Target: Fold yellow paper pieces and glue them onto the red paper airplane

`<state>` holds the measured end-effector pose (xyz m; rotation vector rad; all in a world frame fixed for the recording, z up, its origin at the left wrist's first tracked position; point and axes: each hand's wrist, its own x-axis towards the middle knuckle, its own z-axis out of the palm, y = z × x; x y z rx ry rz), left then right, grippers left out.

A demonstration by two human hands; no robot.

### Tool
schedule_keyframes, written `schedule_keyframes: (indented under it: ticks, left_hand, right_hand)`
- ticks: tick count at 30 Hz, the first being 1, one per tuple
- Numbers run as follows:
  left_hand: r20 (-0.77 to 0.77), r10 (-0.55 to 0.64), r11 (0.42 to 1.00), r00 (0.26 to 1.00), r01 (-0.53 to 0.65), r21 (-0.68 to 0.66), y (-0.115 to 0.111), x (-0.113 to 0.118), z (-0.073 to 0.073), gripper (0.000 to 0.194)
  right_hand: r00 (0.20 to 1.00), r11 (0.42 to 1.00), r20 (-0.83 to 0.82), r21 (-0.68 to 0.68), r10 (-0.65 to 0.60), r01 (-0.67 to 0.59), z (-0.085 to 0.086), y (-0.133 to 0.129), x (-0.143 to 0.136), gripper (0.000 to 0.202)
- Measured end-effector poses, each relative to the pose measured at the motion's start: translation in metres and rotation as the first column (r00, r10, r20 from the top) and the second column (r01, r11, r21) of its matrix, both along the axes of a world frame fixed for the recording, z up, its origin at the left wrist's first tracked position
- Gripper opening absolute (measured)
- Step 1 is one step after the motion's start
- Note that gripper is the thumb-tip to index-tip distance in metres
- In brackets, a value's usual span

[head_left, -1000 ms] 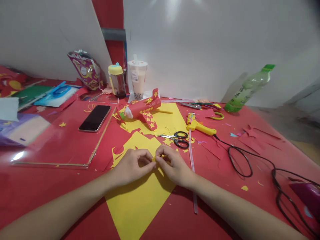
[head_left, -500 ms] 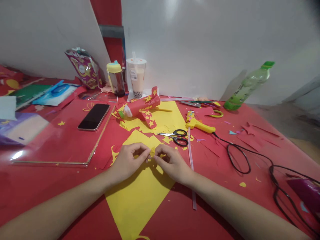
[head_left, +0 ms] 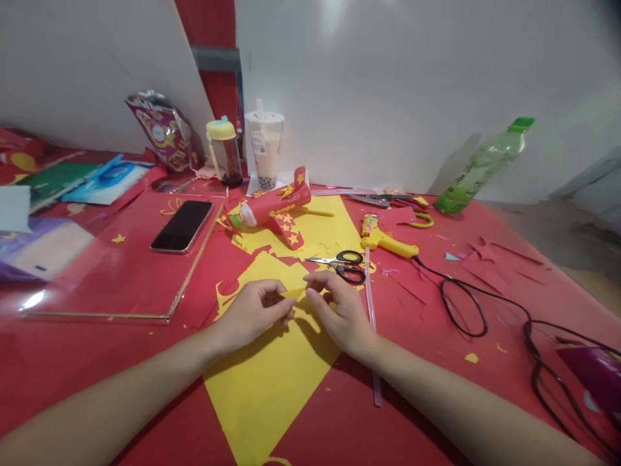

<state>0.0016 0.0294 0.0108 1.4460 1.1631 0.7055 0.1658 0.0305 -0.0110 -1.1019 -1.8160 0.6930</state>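
Between thumb and fingers, my left hand (head_left: 257, 312) pinches a small yellow paper piece (head_left: 293, 294). My right hand (head_left: 337, 310) is just to its right, thumb and fingers apart, its fingertips close to the piece's right end. Both hands are above a large yellow paper sheet (head_left: 262, 395). Black-handled scissors (head_left: 339, 261) lie beyond my right hand. A red paper rocket shape with yellow stars (head_left: 279, 208) lies on another yellow sheet (head_left: 334, 230) farther back.
A phone (head_left: 182, 226) rests on a clear-covered panel (head_left: 97, 278) at left. A yellow glue gun (head_left: 392, 244) with a black cord (head_left: 466, 285) lies at right. A lidded bottle (head_left: 224, 152), milk tea cup (head_left: 266, 152) and green bottle (head_left: 480, 171) stand behind.
My right hand's thumb and fingers have opened and drawn slightly away from the yellow piece. My left hand still pinches it, and more of the piece shows.
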Motion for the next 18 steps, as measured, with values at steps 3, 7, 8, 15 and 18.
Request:
schedule_keyframes:
  ticks: [3,7,8,15,18]
  left_hand:
    - [0.034,0.011,0.999,0.999,-0.009,-0.037,0.0,0.0003,-0.0005,0.022]
    - [0.072,0.015,0.998,0.997,-0.01,-0.064,-0.0011,0.0011,-0.0001,0.023]
    - [0.082,0.021,0.998,0.996,-0.015,-0.067,-0.0014,0.0014,0.0006,0.023]
    - [0.147,0.054,0.995,0.988,-0.041,-0.094,-0.0017,0.0024,0.0022,0.023]
    - [0.127,0.002,0.996,0.992,0.009,-0.089,-0.0017,0.0011,0.0002,0.024]
  right_hand:
    - [0.997,0.983,0.08,0.181,-0.012,-0.002,0.0024,-0.0014,-0.0007,0.012]
    - [0.99,0.942,0.132,0.336,-0.043,-0.004,0.0011,-0.003,-0.0003,0.015]
    - [0.986,0.926,0.156,0.377,-0.052,-0.011,0.0001,-0.0035,0.0001,0.018]
    - [0.989,0.915,0.149,0.402,-0.027,-0.035,0.0007,-0.0051,0.0002,0.016]
    - [0.999,0.966,0.03,0.258,-0.023,0.014,0.0047,-0.0041,-0.002,0.008]
